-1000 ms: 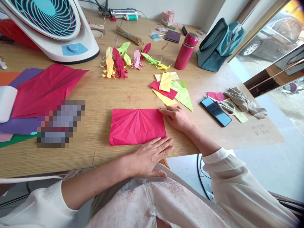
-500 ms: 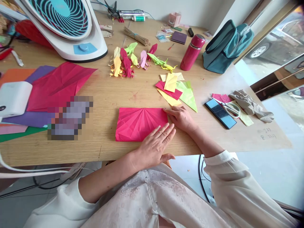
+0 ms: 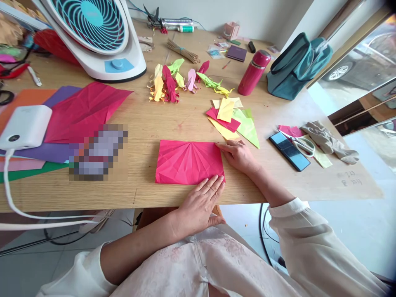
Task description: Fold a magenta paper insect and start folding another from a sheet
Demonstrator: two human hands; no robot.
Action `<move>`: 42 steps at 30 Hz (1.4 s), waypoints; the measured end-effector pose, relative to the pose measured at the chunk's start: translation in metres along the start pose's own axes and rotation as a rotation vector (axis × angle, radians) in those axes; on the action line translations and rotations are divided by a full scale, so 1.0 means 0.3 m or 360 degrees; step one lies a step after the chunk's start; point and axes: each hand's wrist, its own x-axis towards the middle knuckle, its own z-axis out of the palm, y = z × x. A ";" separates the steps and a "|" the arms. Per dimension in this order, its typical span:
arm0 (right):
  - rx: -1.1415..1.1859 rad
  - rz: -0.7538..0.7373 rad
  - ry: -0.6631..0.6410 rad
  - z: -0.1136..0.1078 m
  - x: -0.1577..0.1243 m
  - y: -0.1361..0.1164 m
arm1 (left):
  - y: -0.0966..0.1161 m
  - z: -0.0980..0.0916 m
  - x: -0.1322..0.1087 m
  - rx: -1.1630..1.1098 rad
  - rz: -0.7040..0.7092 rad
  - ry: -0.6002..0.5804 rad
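A pink sheet of paper (image 3: 188, 161), folded into a rectangle with fan-like creases, lies flat near the table's front edge. My left hand (image 3: 201, 202) rests at that edge with its fingers stretched flat, the fingertips on the sheet's near right corner. My right hand (image 3: 239, 154) lies at the sheet's right side, fingers curled lightly, fingertips on the far right corner. Neither hand grips anything.
Yellow, pink and green paper pieces (image 3: 230, 119) lie just behind my right hand. Folded paper figures (image 3: 176, 80), a pink bottle (image 3: 253, 72), a teal bag (image 3: 297, 66), a fan (image 3: 95, 37), a phone (image 3: 289, 150), scissors (image 3: 301, 144) and large coloured sheets (image 3: 83, 109) surround the wooden table (image 3: 148, 123).
My left hand slid up onto the sheet, then drew back to its near right corner. My right hand stayed at the far right corner. The view shifted left.
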 end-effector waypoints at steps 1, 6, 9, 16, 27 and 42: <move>0.0011 -0.0003 -0.0013 -0.011 0.002 -0.006 | 0.000 0.002 0.002 -0.0003 -0.0005 0.0006; 0.0026 0.0020 0.0093 -0.076 0.038 -0.116 | 0.006 0.016 0.010 0.0004 -0.0038 0.0047; 0.0341 -0.0122 0.0114 -0.076 0.085 -0.226 | 0.010 0.018 0.004 0.0040 -0.0049 0.0064; 0.0687 -0.0272 0.0168 0.075 0.178 -0.310 | 0.008 0.011 0.005 -0.0050 -0.0047 0.0157; 0.0610 -0.0379 0.0216 0.107 0.174 -0.288 | -0.191 -0.155 -0.261 -0.0275 -0.0805 0.1009; 0.0588 -0.0379 0.0195 0.103 0.175 -0.290 | -0.265 -0.099 -0.333 -0.0529 -0.1184 0.0837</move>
